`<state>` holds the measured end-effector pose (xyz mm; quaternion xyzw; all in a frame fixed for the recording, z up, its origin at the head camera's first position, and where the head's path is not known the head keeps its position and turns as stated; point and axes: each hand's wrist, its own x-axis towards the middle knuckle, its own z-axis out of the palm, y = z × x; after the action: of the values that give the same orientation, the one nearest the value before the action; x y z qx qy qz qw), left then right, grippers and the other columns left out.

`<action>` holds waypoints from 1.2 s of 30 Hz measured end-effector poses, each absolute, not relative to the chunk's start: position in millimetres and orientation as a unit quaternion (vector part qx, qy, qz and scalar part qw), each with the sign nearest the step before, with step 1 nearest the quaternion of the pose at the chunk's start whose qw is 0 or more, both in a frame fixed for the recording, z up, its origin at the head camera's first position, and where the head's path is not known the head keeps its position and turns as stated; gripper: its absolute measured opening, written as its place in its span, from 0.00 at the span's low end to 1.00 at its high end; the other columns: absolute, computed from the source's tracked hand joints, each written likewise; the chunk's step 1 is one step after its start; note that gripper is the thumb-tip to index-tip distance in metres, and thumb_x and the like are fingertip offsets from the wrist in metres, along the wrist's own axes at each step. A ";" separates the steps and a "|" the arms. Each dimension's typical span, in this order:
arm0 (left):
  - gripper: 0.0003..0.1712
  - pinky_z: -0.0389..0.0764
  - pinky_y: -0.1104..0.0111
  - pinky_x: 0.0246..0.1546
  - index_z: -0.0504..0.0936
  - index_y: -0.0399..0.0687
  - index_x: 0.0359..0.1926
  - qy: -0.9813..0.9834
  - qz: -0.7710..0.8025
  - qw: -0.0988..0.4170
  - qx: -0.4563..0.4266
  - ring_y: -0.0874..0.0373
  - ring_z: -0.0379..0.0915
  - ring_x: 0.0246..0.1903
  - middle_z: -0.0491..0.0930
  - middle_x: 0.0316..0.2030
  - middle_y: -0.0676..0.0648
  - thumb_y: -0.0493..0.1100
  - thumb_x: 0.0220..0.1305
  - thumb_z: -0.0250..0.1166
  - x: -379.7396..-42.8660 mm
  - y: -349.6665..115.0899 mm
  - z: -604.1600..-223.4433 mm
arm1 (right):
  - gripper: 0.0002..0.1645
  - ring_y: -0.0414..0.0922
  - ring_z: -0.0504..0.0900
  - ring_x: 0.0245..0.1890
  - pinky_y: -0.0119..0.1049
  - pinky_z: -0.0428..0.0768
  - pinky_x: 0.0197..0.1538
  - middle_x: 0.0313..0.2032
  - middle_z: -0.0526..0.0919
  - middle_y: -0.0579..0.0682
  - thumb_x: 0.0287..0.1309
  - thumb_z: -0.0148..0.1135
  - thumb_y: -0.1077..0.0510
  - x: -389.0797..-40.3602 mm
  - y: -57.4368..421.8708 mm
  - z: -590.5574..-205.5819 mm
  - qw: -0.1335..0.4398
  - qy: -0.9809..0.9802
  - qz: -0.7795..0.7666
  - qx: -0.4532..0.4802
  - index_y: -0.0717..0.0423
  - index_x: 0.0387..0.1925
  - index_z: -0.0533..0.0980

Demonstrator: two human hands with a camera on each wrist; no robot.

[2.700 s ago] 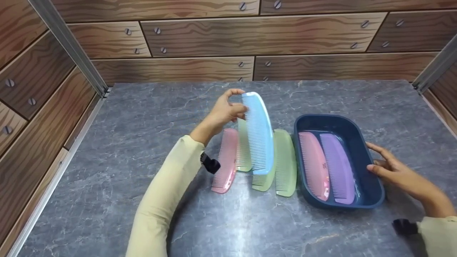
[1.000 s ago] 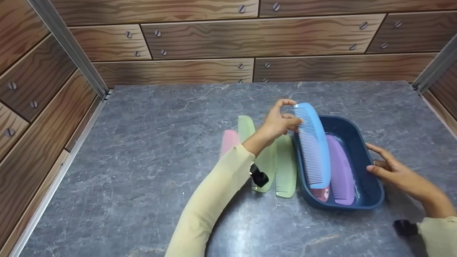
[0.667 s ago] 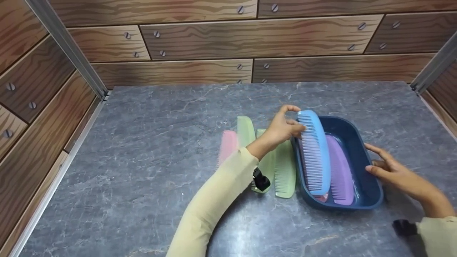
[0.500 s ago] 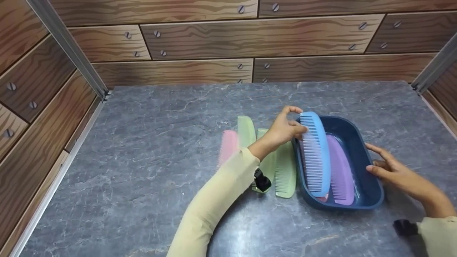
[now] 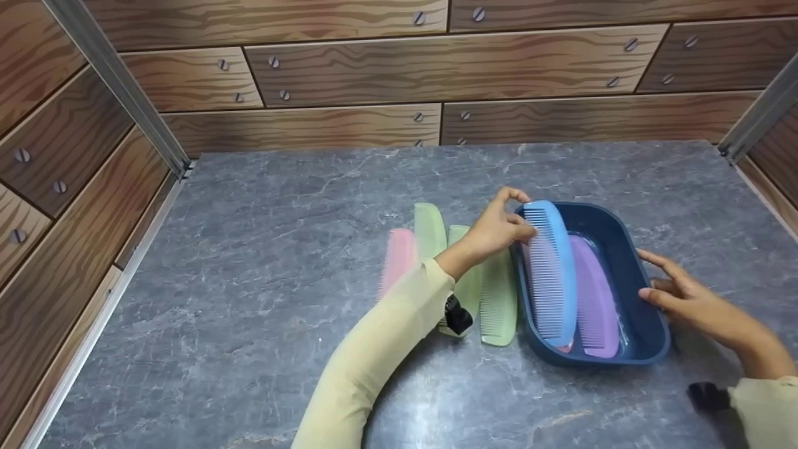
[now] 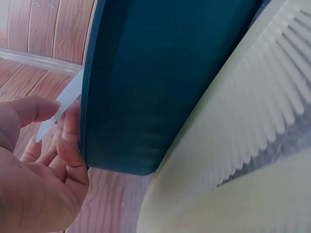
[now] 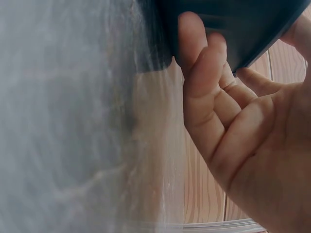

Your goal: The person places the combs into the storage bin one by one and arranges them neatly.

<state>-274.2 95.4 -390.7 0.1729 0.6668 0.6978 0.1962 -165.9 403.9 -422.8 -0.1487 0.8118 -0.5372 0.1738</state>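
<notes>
My left hand [image 5: 495,231] pinches a blue comb [image 5: 564,280] by its far end, thumb against the teeth; in the left wrist view that comb [image 6: 68,99] shows edge-on between thumb and fingers. It slants inside a navy plastic bin [image 5: 659,355], over a pink comb [image 5: 566,348] that is mostly hidden. Beside it in the bin lies a purple comb [image 5: 598,299]. At the bin's right side my right hand [image 5: 692,302] grips the wall, thumb on the rim; the right wrist view shows its fingers [image 7: 199,92] curled against the outside.
Left of the bin, several green combs lie on the grey marbled table [image 5: 218,299], one green comb [image 5: 502,305] close along the bin wall. Farther left is another pink comb [image 5: 398,259], partly behind the left sleeve. Wood-patterned panels [image 5: 349,68] enclose the back and sides.
My left hand has carried the blue comb rightward from above the green combs and lowered it into the bin over the pink one. The right hand stays at the bin.
</notes>
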 end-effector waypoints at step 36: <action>0.25 0.66 0.77 0.30 0.80 0.46 0.50 0.850 0.481 0.104 0.190 0.65 0.65 0.29 0.70 0.30 0.56 0.39 0.49 0.75 -290.0 90.6 -389.8 | 0.39 0.34 0.83 0.45 0.36 0.84 0.41 0.47 0.78 0.31 0.72 0.44 0.64 -163.8 402.6 -422.0 0.159 0.830 -0.517 -0.135 0.42 0.75 0.41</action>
<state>-290.0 90.6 -389.8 0.1895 0.8496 0.4812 0.1038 -163.8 402.6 -422.0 -0.1352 0.8302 -0.5170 0.1587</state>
